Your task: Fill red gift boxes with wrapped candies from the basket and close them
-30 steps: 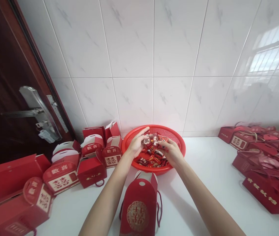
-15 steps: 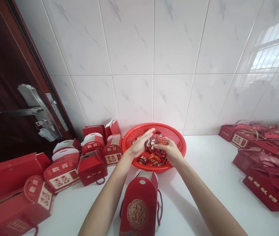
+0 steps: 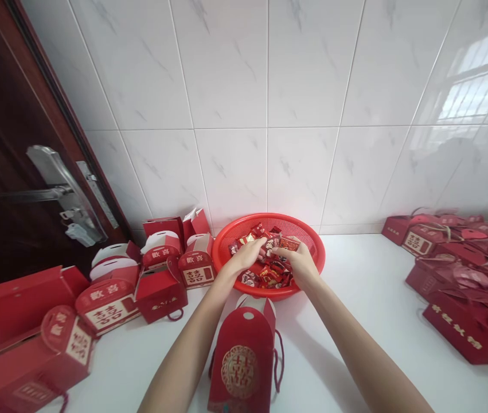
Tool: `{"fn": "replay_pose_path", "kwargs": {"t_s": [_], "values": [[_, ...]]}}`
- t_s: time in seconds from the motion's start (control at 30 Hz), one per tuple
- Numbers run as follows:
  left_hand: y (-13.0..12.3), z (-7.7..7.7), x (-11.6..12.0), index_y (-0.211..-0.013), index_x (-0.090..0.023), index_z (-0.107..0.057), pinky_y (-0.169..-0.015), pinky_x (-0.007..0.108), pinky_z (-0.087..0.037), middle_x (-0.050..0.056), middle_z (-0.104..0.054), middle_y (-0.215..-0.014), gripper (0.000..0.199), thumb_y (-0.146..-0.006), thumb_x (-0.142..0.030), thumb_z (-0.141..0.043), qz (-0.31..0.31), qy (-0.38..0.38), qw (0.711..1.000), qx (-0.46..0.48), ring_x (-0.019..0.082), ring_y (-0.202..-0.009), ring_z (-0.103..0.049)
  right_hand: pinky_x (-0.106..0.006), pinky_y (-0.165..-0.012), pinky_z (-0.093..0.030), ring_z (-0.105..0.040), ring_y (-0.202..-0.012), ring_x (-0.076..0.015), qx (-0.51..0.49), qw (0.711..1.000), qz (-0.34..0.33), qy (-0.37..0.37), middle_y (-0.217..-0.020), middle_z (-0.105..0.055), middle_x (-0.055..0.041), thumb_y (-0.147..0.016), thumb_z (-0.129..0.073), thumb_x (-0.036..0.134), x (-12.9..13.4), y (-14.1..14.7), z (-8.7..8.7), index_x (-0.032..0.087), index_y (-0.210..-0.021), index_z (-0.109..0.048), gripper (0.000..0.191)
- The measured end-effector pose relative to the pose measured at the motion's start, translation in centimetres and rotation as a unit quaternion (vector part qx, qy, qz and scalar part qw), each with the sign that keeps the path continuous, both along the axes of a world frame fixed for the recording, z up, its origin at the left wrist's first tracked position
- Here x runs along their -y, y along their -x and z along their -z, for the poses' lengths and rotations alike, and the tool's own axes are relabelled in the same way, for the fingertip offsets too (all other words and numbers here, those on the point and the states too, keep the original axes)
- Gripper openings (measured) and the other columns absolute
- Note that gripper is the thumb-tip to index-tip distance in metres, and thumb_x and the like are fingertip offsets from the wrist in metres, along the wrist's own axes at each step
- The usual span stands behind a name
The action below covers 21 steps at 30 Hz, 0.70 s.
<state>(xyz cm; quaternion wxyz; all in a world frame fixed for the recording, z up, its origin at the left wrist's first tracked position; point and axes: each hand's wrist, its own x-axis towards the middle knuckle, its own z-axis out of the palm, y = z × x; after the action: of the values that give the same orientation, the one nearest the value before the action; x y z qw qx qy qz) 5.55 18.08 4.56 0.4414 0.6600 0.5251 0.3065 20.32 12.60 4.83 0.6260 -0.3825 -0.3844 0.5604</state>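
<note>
A red perforated plastic basket (image 3: 316, 252) holds several small wrapped candies (image 3: 272, 278) in red, white and gold wrappers. Over its left side, my left hand (image 3: 248, 256) has its fingers curled in against a wrapped candy near the middle; part of the grip is hidden. My right hand (image 3: 301, 261) pinches red candy packets (image 3: 289, 244) between thumb and fingers above the pile. Between my forearms, just in front of the basket, stands a red gift box (image 3: 244, 338) with a gold round emblem, a top flap with a hole and a dark red cord handle.
Several red gift boxes (image 3: 108, 304) stand at the left, some with raised tops. More red boxes (image 3: 463, 321) are grouped at the right on the white table (image 3: 355, 298). Behind is a tiled wall (image 3: 299, 166); a dark door with a metal handle (image 3: 61, 192) is at far left.
My left hand has gone from flat and stretched out to curled, lower over the candies. More candies show at the basket's back left. My right hand still holds its packets.
</note>
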Motion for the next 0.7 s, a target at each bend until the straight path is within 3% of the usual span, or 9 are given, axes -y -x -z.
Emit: {"fn": "replay_pose_path", "kwargs": {"t_s": [0.13,0.27,0.37,0.43,0.53,0.7], "values": [[0.1,0.8,-0.7,-0.09,-0.015,-0.071,-0.089,0.035,-0.05,0.009,-0.074,-0.095,0.043,-0.103,-0.04,-0.037,-0.011,-0.007,0.99,-0.143,0.027,-0.098,-0.067,-0.035,-0.072,-0.056,-0.071,-0.074,-0.0232,-0.004,1.0,0.012,-0.007,-0.073,-0.075,-0.0006,-0.051,-0.084,0.02,0.0,0.1,0.0,0.019,-0.084,-0.068,0.037],[0.2,0.8,0.0,-0.105,-0.015,-0.068,-0.088,0.039,-0.055,0.008,-0.07,-0.109,0.025,-0.099,-0.037,-0.058,0.021,0.012,0.963,-0.269,0.022,-0.098,-0.067,-0.037,-0.072,-0.057,-0.072,-0.074,-0.0249,-0.006,1.0,0.015,-0.006,-0.073,-0.076,-0.0025,-0.051,-0.082,0.021,0.0,0.2,0.1,0.017,-0.081,-0.072,0.032],[0.3,0.7,0.7,-0.104,-0.013,-0.067,-0.077,0.035,-0.057,0.006,-0.07,-0.099,0.02,-0.094,-0.031,-0.066,0.04,0.028,0.943,-0.33,0.018,-0.085,-0.067,-0.037,-0.071,-0.057,-0.072,-0.072,-0.0253,-0.005,1.0,0.016,0.001,-0.071,-0.076,-0.0037,-0.052,-0.082,0.021,0.0,0.3,0.2,0.016,-0.076,-0.073,0.026],[0.4,0.5,1.1,-0.087,-0.014,-0.069,-0.066,0.029,-0.052,0.003,-0.069,-0.08,0.007,-0.083,-0.018,-0.073,0.043,0.027,0.935,-0.35,0.017,-0.072,-0.065,-0.038,-0.071,-0.057,-0.072,-0.072,-0.0253,-0.008,1.0,0.014,0.001,-0.071,-0.076,-0.004,-0.052,-0.083,0.021,0.0,0.2,0.2,0.016,-0.075,-0.073,0.025],[0.4,0.2,1.2,-0.067,-0.017,-0.067,-0.054,0.026,-0.042,0.0,-0.062,-0.06,0.013,-0.064,-0.006,-0.074,0.048,0.017,0.934,-0.353,0.016,-0.058,-0.058,-0.037,-0.071,-0.058,-0.073,-0.074,-0.0254,-0.013,1.0,0.01,-0.002,-0.073,-0.077,-0.0042,-0.052,-0.083,0.021,-0.1,0.2,0.2,0.016,-0.077,-0.075,0.027],[0.4,0.1,1.2,-0.053,-0.02,-0.063,-0.05,0.025,-0.036,-0.003,-0.057,-0.049,0.013,-0.06,-0.016,-0.073,0.078,0.019,0.945,-0.318,0.015,-0.05,-0.052,-0.036,-0.07,-0.058,-0.073,-0.073,-0.0252,-0.026,1.0,0.006,-0.003,-0.072,-0.077,-0.0045,-0.053,-0.084,0.021,-0.1,0.1,0.4,0.016,-0.078,-0.075,0.027]]}}
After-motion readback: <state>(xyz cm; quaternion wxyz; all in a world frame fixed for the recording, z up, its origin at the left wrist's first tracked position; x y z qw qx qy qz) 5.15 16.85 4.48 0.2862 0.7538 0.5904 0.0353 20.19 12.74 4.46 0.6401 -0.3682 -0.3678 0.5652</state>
